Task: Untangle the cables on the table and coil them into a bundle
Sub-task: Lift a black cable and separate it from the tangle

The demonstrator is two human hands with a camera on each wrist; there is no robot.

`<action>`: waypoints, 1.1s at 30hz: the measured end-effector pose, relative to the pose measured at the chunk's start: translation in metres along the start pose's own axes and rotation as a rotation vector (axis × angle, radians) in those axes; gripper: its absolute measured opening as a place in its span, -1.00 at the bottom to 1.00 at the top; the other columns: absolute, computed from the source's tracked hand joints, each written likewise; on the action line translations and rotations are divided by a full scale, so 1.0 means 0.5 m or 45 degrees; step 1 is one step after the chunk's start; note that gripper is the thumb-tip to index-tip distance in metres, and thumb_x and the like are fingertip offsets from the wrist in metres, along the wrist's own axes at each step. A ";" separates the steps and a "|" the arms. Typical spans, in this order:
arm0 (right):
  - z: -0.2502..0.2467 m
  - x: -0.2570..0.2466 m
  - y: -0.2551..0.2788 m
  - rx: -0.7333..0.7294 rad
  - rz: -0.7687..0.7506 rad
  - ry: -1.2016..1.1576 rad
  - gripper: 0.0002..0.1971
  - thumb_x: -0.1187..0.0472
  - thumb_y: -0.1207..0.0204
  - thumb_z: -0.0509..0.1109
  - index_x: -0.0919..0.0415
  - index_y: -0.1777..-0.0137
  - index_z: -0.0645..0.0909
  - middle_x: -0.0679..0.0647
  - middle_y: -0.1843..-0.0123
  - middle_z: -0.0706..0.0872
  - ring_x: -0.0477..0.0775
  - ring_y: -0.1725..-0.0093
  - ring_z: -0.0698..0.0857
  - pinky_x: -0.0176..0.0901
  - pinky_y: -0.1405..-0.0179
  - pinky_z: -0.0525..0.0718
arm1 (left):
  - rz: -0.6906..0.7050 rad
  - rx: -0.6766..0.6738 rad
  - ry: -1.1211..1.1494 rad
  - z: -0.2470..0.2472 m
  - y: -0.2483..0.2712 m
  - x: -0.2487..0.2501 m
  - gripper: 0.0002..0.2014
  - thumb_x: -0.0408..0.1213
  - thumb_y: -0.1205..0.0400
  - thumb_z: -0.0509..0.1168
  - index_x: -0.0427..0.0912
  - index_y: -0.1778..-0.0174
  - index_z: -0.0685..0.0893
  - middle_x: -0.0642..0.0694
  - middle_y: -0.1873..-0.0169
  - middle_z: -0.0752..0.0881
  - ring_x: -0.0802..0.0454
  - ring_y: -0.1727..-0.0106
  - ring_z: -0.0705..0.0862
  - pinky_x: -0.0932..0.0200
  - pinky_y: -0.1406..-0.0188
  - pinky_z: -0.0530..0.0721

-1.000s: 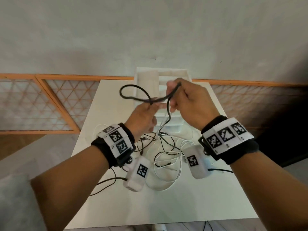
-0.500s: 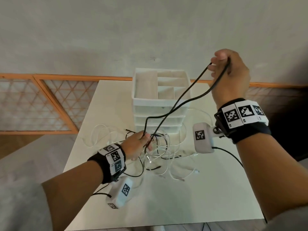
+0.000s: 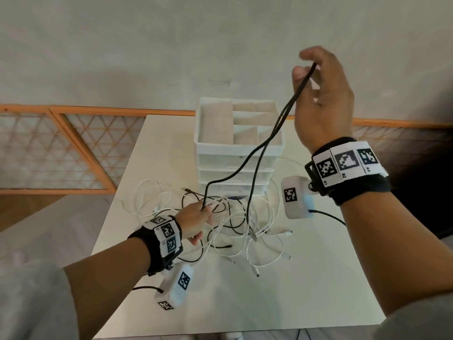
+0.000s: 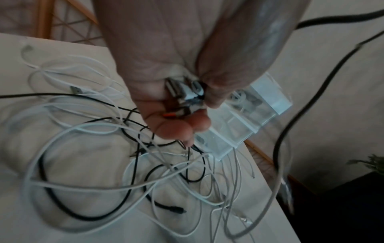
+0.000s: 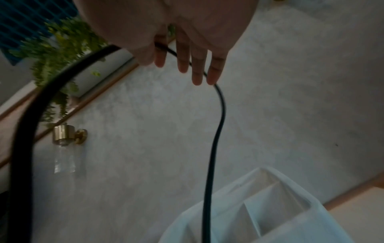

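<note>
A tangle of white and black cables lies on the white table. My left hand is low over the tangle, its fingers curled round a bunch of cable plugs. One end of a black cable also runs into this hand. My right hand is raised high at the right. It holds the same cable doubled between thumb and forefinger, the other fingers stretched loosely. One strand hangs down to a metal plug just above the pile.
A white drawer organizer with open top compartments stands behind the tangle, and the lifted cable crosses in front of it. An orange lattice screen runs along the left below the grey wall. Bare tabletop shows at the front.
My hands have parted. The left dropped to the tangle, while the right rose up and to the right, drawing the black cable out. The right hand's fingers have loosened.
</note>
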State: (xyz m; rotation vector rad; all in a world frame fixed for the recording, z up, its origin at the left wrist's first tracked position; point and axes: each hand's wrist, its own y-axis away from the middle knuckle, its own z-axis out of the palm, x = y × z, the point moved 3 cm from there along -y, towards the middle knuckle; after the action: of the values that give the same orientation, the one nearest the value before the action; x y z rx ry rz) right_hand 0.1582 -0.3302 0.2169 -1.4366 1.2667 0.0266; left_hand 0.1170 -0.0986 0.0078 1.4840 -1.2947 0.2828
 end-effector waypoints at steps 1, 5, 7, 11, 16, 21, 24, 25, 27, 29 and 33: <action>0.002 0.013 -0.001 -0.029 0.079 0.026 -0.67 -0.06 -0.71 0.20 0.03 -0.36 0.55 -0.07 -0.33 0.64 -0.18 -0.23 0.68 -0.03 -0.22 0.68 | 0.016 0.007 0.031 -0.003 0.000 0.004 -0.79 -0.20 -0.78 0.06 -0.20 0.02 0.54 -0.18 0.15 0.74 0.05 0.64 0.46 0.23 0.67 0.45; -0.012 0.044 -0.014 0.003 0.226 0.036 -0.64 -0.08 -0.69 0.22 0.00 -0.42 0.49 -0.08 -0.33 0.61 -0.40 0.09 0.65 -0.60 0.08 0.53 | -0.016 0.116 0.209 -0.041 0.000 0.022 -0.88 -0.34 -0.72 0.14 -0.20 0.04 0.58 -0.10 0.48 0.49 0.07 0.62 0.30 0.39 0.73 0.20; -0.018 0.051 -0.030 0.013 0.246 0.031 -0.58 -0.11 -0.68 0.24 -0.01 -0.48 0.42 -0.08 -0.37 0.55 -0.39 0.15 0.63 -0.69 0.19 0.45 | -0.043 0.194 0.175 -0.064 -0.002 0.026 -0.87 -0.35 -0.68 0.15 -0.17 0.12 0.59 -0.06 0.53 0.40 0.06 0.62 0.28 0.38 0.70 0.19; -0.002 0.096 -0.038 -0.068 0.391 0.162 -0.33 -0.32 -0.58 0.25 0.01 -0.58 0.28 0.08 -0.49 0.50 0.06 -0.35 0.62 -0.30 -0.18 0.45 | -0.055 0.225 0.319 -0.088 0.000 0.040 -0.87 -0.32 -0.71 0.14 -0.24 0.13 0.52 -0.05 0.55 0.33 0.09 0.67 0.23 0.42 0.74 0.16; -0.001 0.119 -0.013 -0.102 0.119 0.320 -0.40 -0.18 -0.56 0.37 0.10 -0.51 0.39 0.17 -0.66 0.23 0.15 -0.55 0.42 0.03 -0.40 0.48 | -0.026 0.337 0.121 -0.125 0.000 0.021 -0.55 0.08 -0.77 0.00 -0.17 0.29 0.41 -0.05 0.53 0.33 0.03 0.60 0.26 0.33 0.66 0.22; -0.005 0.137 -0.028 -0.290 0.268 0.336 -0.62 -0.13 -0.54 0.44 0.00 -0.27 0.56 0.02 -0.54 0.46 0.09 -0.42 0.55 -0.07 -0.32 0.50 | -0.102 0.269 0.031 -0.130 0.003 -0.009 -0.58 0.09 -0.76 0.02 -0.20 0.19 0.43 -0.07 0.48 0.36 0.03 0.58 0.28 0.29 0.60 0.24; 0.025 0.181 -0.016 -0.417 0.536 0.218 -0.53 -0.36 -0.43 0.41 -0.01 -0.11 0.59 -0.06 -0.20 0.72 0.06 -0.19 0.70 -0.01 -0.20 0.62 | 0.010 0.152 0.209 -0.106 0.018 0.043 -0.50 0.27 -0.69 0.00 -0.11 0.31 0.35 0.00 0.51 0.27 0.09 0.57 0.20 0.31 0.67 0.18; 0.030 0.199 -0.014 -0.424 0.601 0.174 -0.51 -0.42 -0.37 0.39 -0.04 -0.04 0.59 -0.06 -0.13 0.75 0.08 -0.16 0.74 0.11 -0.21 0.68 | 0.058 0.125 0.271 -0.100 0.022 0.061 -0.47 0.33 -0.66 -0.04 -0.08 0.34 0.32 0.01 0.51 0.26 0.09 0.56 0.18 0.31 0.68 0.17; 0.031 0.229 -0.015 -0.424 0.689 0.116 -0.63 -0.38 -0.35 0.39 -0.11 0.10 0.57 -0.04 -0.06 0.78 0.12 -0.10 0.77 0.29 -0.16 0.73 | 0.156 0.106 0.436 -0.094 0.025 0.087 -0.46 0.35 -0.65 -0.08 -0.06 0.36 0.32 0.02 0.53 0.28 0.09 0.58 0.20 0.31 0.70 0.18; 0.023 0.247 -0.029 -0.400 0.663 0.126 -0.88 -0.10 -0.44 0.41 -0.14 0.19 0.56 -0.01 -0.04 0.79 0.15 -0.04 0.79 0.31 -0.08 0.77 | 0.200 0.100 0.599 -0.095 0.026 0.102 -0.49 0.26 -0.71 -0.03 -0.07 0.37 0.37 0.04 0.56 0.35 0.12 0.62 0.24 0.32 0.74 0.21; -0.008 0.239 -0.076 -0.284 0.556 0.091 -0.68 0.36 -0.41 0.25 -0.19 0.19 0.49 -0.20 -0.08 0.74 0.03 0.13 0.85 0.18 -0.05 0.79 | 0.257 0.108 0.597 -0.098 0.027 0.109 -0.61 0.03 -0.78 0.05 -0.11 0.27 0.48 -0.01 0.55 0.44 0.11 0.57 0.31 0.29 0.71 0.24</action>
State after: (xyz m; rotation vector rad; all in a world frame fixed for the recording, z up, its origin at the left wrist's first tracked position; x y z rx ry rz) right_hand 0.2310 -0.4198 0.1685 -1.3282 1.6571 0.4249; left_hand 0.1483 -0.0865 0.0743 1.2572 -1.0570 0.7774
